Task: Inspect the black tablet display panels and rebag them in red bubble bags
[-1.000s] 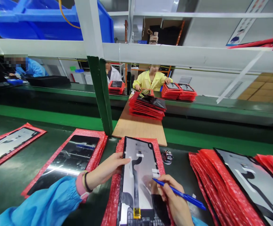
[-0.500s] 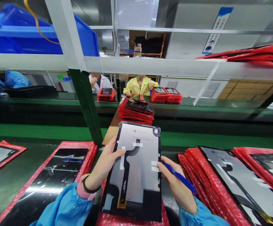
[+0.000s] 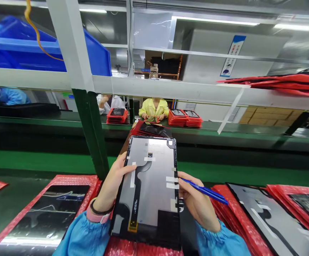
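Observation:
A tablet screen panel (image 3: 156,188) is held up in front of me, its grey back with a black ribbon cable and white tape strips facing me. My left hand (image 3: 114,181) grips its left edge, thumb lying over the back. At the right edge is my right hand (image 3: 197,199), closed around a blue pen (image 3: 206,190) that slants down to the right. Its fingers also touch the panel's edge near the tape strips. Below the panel shows a red bubble-wrap sheet (image 3: 143,248), mostly hidden.
Glossy black panels on red bubble wrap (image 3: 58,206) lie at left. More panels on red wrap (image 3: 266,213) are stacked at right. Ahead, a red-wrapped stack (image 3: 151,129) stands before a person in yellow (image 3: 154,107). A white shelf beam (image 3: 170,88) and green post (image 3: 90,131) cross the view.
My view has tilted upward, so shelf and benches sit lower. The panel stays in both hands, slightly further left in view. The co-worker in yellow has drawn both hands together.

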A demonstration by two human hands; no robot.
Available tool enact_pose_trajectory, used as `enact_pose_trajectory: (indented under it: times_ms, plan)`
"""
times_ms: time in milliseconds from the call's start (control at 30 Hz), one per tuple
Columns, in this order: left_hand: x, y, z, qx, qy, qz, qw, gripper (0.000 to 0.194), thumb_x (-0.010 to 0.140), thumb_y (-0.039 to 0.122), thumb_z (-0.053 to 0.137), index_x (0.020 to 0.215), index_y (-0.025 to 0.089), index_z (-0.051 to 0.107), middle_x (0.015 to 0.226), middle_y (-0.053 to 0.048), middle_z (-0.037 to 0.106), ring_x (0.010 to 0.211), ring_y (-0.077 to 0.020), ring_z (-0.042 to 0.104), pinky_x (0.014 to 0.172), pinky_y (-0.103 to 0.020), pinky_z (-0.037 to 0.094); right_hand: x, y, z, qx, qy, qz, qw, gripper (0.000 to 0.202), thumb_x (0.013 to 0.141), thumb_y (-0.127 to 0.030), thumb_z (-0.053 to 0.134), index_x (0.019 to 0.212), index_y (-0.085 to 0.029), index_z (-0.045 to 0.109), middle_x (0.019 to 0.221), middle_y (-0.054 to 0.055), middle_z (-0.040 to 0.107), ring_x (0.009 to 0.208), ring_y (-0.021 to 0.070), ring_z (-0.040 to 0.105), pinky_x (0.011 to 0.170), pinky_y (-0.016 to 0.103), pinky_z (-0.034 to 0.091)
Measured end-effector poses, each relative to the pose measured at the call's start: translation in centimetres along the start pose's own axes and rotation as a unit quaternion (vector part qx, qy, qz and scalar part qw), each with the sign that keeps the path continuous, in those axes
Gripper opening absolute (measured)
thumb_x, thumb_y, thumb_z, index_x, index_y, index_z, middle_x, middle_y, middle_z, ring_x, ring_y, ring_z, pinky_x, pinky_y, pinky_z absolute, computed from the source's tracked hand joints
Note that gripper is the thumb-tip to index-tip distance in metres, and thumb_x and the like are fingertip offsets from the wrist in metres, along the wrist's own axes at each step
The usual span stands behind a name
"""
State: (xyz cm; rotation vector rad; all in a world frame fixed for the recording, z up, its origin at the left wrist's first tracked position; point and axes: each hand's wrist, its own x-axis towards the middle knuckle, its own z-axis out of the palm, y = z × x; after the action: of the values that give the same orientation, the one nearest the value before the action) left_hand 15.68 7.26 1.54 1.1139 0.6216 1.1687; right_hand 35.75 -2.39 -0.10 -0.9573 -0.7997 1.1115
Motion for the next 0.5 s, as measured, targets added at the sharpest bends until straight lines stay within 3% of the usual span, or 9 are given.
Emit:
enact_pose_trajectory:
  times_ms: [167, 267, 500]
  plan:
    - [0.7, 0.6, -0.7, -0.008, 0.008, 0.011, 1.0, 0.044, 0.071, 0.015, 0.07, 0.113, 0.017, 0.06, 0.106, -0.005, 0.071, 0.094, -0.0231, 0.068, 0.081, -0.03, 0.05, 1.1, -0.2, 0.3, 0.018, -0.052, 0.015, 0.998, 0.033, 0.071, -0.04, 0.077, 0.099, -0.023, 0.074, 0.075, 0.006, 0.074, 0.064, 0.0189, 0.066, 0.058, 0.032, 0.054]
    - [0.5, 1.0, -1.1, -0.008, 0.007, 0.018, 1.0, 0.042, 0.074, 0.015, 0.068, 0.114, 0.019, 0.059, 0.109, -0.005, 0.07, 0.097, -0.0231, 0.067, 0.079, -0.029, 0.051, 1.2, 0.2, 0.4, 0.022, -0.06, 0.015, 0.998, 0.034, 0.069, -0.034, 0.08, 0.101, -0.025, 0.073, 0.088, 0.006, 0.075, 0.072, 0.0203, 0.067, 0.057, 0.03, 0.053]
    - [0.0, 1.5, -1.2, -0.033, -0.009, 0.026, 0.999, 0.043, 0.074, 0.012, 0.066, 0.115, 0.02, 0.058, 0.109, -0.004, 0.071, 0.104, -0.0231, 0.065, 0.078, -0.026, 0.052, 0.6, 1.7, -0.2, -0.049, 0.028, -0.041, 0.998, 0.038, 0.067, -0.032, 0.083, 0.103, -0.026, 0.071, 0.075, -0.001, 0.071, 0.071, 0.0141, 0.062, 0.063, 0.024, 0.051]
